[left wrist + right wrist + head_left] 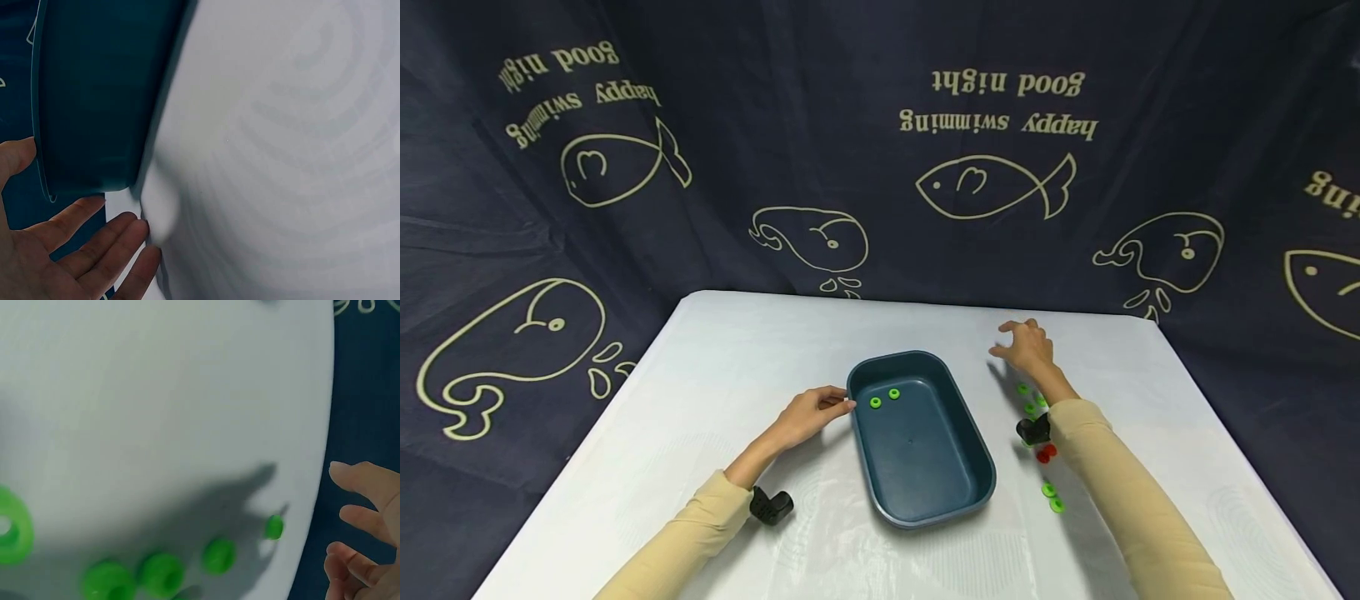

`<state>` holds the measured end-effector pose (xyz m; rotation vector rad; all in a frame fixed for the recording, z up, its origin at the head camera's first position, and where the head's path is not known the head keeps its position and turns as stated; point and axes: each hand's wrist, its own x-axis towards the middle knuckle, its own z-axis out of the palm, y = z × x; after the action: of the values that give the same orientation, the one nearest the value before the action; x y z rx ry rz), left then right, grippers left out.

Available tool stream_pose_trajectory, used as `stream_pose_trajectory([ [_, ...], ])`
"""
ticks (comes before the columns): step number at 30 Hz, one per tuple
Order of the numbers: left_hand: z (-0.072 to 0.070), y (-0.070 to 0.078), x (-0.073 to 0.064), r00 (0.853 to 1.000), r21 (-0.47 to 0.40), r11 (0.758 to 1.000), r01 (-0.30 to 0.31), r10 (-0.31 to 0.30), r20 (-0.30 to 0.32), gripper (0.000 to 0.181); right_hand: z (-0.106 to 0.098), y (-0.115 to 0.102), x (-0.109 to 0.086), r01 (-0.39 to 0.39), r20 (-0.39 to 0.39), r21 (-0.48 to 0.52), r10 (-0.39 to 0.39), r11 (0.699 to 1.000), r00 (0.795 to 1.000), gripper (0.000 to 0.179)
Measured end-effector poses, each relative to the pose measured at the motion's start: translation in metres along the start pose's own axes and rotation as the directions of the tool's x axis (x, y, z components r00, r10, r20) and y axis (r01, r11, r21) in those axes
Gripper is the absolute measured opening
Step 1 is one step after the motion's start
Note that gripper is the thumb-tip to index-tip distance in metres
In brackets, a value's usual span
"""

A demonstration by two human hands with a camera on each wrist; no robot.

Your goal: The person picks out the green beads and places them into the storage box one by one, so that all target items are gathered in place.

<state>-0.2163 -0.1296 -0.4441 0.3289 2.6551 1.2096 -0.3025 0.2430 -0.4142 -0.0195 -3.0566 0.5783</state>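
My left hand (808, 415) is at the left side of a dark blue rectangular bin (917, 523), thumb at its rim. In the left wrist view, the bin's wall (94, 94) fills the upper left and the fingers (119, 250) extend loosely beside its corner. Two small green rings (876, 403) lie inside the bin near its far end. My right hand (1030, 346) hovers above the table, right of the bin, with thumb and fingers apart and nothing between them. Several green rings (219, 555) lie on the table below it.
Two small red pieces (1046, 453) lie beside the right forearm, with more green rings (1049, 491) nearer the front. The white table (760, 333) ends at a dark curtain (880, 167) printed with fish and whales. Black wrist mounts (771, 506) sit at both wrists.
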Motion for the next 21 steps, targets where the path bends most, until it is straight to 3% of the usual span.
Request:
stream_pose_trajectory([
  [9, 0.0, 0.002, -0.001, 1.0, -0.004, 1.0, 0.003, -0.003, 0.003, 0.046, 0.007, 0.014, -0.001, -0.031, 0.083, -0.03, 0.033, 0.999, 0.996, 0.057],
  [21, 0.0, 0.001, 0.0, 1.0, -0.001, 1.0, 0.003, -0.003, 0.001, 0.046, 0.022, 0.017, -0.002, 0.003, 0.007, -0.058, -0.003, 0.998, 1.0, 0.041],
])
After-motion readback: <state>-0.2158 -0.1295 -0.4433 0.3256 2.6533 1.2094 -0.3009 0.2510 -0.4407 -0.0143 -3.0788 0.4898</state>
